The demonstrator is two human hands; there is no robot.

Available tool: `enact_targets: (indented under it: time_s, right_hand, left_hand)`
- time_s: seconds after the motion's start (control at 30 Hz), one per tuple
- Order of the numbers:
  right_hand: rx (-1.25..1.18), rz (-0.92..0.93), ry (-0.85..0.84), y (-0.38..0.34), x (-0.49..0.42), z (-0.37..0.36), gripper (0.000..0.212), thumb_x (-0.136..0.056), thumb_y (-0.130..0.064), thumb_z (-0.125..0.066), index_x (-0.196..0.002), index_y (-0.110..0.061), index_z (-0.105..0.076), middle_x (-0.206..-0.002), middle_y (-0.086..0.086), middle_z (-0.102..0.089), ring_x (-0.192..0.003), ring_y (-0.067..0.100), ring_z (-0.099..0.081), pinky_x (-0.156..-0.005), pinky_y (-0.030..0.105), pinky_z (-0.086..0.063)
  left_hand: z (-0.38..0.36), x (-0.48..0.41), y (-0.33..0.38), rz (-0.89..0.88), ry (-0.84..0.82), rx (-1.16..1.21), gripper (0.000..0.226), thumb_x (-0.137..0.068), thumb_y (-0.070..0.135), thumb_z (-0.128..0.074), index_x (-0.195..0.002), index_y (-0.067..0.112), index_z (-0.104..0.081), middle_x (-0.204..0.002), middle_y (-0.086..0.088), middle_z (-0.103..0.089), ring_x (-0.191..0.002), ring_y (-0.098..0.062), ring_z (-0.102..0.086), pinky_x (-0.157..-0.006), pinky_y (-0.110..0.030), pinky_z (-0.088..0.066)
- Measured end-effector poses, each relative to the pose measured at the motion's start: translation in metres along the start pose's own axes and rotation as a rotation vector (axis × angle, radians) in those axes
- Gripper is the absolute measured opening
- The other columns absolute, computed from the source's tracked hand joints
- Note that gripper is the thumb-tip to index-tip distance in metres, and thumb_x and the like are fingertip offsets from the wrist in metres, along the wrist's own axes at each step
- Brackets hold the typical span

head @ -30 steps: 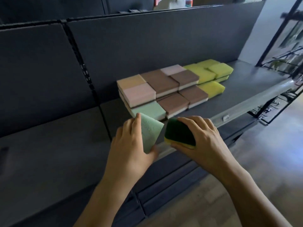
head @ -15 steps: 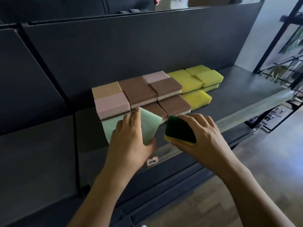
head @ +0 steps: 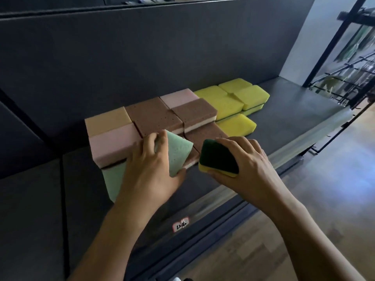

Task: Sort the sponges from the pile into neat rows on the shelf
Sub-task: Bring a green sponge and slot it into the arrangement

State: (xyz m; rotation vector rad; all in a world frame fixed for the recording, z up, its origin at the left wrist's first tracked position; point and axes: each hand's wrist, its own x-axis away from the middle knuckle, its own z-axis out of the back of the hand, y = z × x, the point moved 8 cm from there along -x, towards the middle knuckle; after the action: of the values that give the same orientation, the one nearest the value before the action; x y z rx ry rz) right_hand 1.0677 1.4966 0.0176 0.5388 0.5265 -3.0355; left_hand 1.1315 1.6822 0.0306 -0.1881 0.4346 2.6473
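The left hand (head: 150, 169) pinches a green sponge (head: 178, 151) between the thumb at its lower edge and curled fingers at its upper edge; the sponge is tilted, one corner pointing right, and it hangs over the front of the rows, just beside a pink sponge (head: 115, 147); whether it touches the sponges beneath cannot be told. The right hand (head: 245, 165) grips a scrub sponge (head: 219, 159), fingers curled over its far side and thumb under; the dark green face looks up, the yellow foam shows along the lower edge; it is held above the front of the shelf (head: 294, 110), near the green sponge but apart from it.

On the shelf the sponges stand in rows against the back panel (head: 162, 47); at the left a tan sponge (head: 107, 120) lies behind the pink one, both on top of a stack; a bottom green sponge (head: 113, 181) sits under the pink one, partly hidden by the left wrist. To the right come brown sponges (head: 156, 116), stacked at the back with white foam showing on their sides, and a lower one in front; a rear pink sponge (head: 178, 96) lies behind them; further right are yellow sponges (head: 221, 102), some stacked, one alone in front.

A small label (head: 180, 224) is fixed to the shelf's front edge; its marks are unreadable.
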Motion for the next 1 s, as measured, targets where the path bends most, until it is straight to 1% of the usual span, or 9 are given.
enact_targets:
  time_s: [0.17,0.3,0.4,0.5,0.57,0.67,0.77,0.87,1.0]
  right_hand:
    - [-0.018,0.046,-0.011,0.015,-0.01,0.005,0.077,-0.081,-0.076,-0.045,-0.141,-0.028,-0.045,-0.133,-0.002,-0.053,-0.116,0.023,-0.049,-0.092,0.045,-0.05]
    - [-0.034,0.096,-0.024,0.04,-0.022,0.011,0.076,-0.078,-0.073,-0.05,-0.14,-0.029,-0.044,-0.132,-0.004,-0.053,-0.117,0.022,-0.048,-0.094,0.045,-0.049]
    - [-0.095,0.124,-0.051,0.062,-0.029,0.021,0.075,-0.072,-0.073,-0.06,-0.131,-0.03,-0.042,-0.125,-0.008,-0.055,-0.115,0.013,-0.045,-0.093,0.036,-0.046]
    - [-0.14,0.196,-0.066,0.083,-0.032,0.03,0.07,-0.068,-0.063,-0.07,-0.122,-0.028,-0.042,-0.121,-0.008,-0.055,-0.111,0.011,-0.043,-0.091,0.032,-0.045]
    - [-0.153,0.25,-0.074,0.099,-0.033,0.032,0.067,-0.07,-0.06,-0.073,-0.12,-0.025,-0.044,-0.121,-0.006,-0.056,-0.112,0.016,-0.046,-0.092,0.035,-0.047]
    - [-0.181,0.319,-0.12,0.125,-0.034,0.034,0.069,-0.071,-0.055,-0.078,-0.122,-0.021,-0.047,-0.126,-0.004,-0.054,-0.116,0.021,-0.048,-0.093,0.038,-0.048]
    - [-0.178,0.355,-0.177,0.153,-0.035,0.036,0.072,-0.069,-0.046,-0.082,-0.125,-0.017,-0.049,-0.135,-0.002,-0.047,-0.125,0.019,-0.044,-0.098,0.034,-0.047]
    - [-0.221,0.338,-0.181,0.177,-0.038,0.041,0.061,-0.074,-0.038,-0.08,-0.122,-0.017,-0.049,-0.133,-0.003,-0.048,-0.12,0.016,-0.047,-0.093,0.028,-0.047]
    - [-0.278,0.31,-0.202,0.19,-0.045,0.043,0.055,-0.078,-0.045,-0.067,-0.123,-0.017,-0.051,-0.132,-0.005,-0.051,-0.112,0.011,-0.053,-0.088,0.023,-0.047]
  left_hand:
    - [0.013,-0.008,0.022,-0.032,0.014,-0.062,0.097,-0.075,0.053,-0.068,-0.152,0.017,-0.021,-0.149,-0.001,-0.026,-0.131,-0.023,-0.029,-0.104,-0.04,-0.035]
    - [0.015,-0.019,0.06,-0.12,0.086,-0.065,0.087,-0.071,0.039,-0.073,-0.144,0.005,-0.041,-0.14,-0.008,-0.046,-0.126,-0.029,-0.042,-0.097,-0.047,-0.044]
    - [-0.004,-0.029,0.098,-0.214,0.048,-0.07,0.085,-0.07,0.029,-0.077,-0.143,0.004,-0.042,-0.139,-0.006,-0.048,-0.129,-0.026,-0.044,-0.1,-0.042,-0.043]
    - [-0.027,-0.039,0.132,-0.268,0.021,-0.039,0.073,-0.076,0.015,-0.061,-0.146,0.008,-0.041,-0.144,-0.004,-0.046,-0.131,-0.023,-0.043,-0.105,-0.037,-0.04]
    - [-0.039,-0.045,0.149,-0.261,0.019,0.004,0.071,-0.076,0.004,-0.061,-0.144,0.012,-0.044,-0.144,0.0,-0.047,-0.124,-0.021,-0.052,-0.096,-0.032,-0.046]
    - [-0.057,-0.052,0.167,-0.237,-0.012,0.066,0.066,-0.08,0.021,-0.073,-0.14,0.022,-0.045,-0.142,0.014,-0.042,-0.105,-0.016,-0.061,-0.077,-0.028,-0.053]
    - [-0.068,-0.06,0.172,-0.186,0.012,0.127,0.071,-0.077,0.025,-0.079,-0.14,0.023,-0.045,-0.142,0.018,-0.038,-0.108,-0.011,-0.059,-0.078,-0.031,-0.056]
    - [-0.073,-0.065,0.177,-0.129,0.024,0.157,0.072,-0.079,0.021,-0.077,-0.143,0.023,-0.044,-0.146,0.017,-0.036,-0.116,-0.009,-0.054,-0.084,-0.031,-0.054]
    - [-0.083,-0.069,0.188,-0.139,0.028,0.005,0.078,-0.075,0.027,-0.081,-0.143,0.022,-0.043,-0.15,0.007,-0.035,-0.112,-0.015,-0.058,-0.071,-0.025,-0.055]
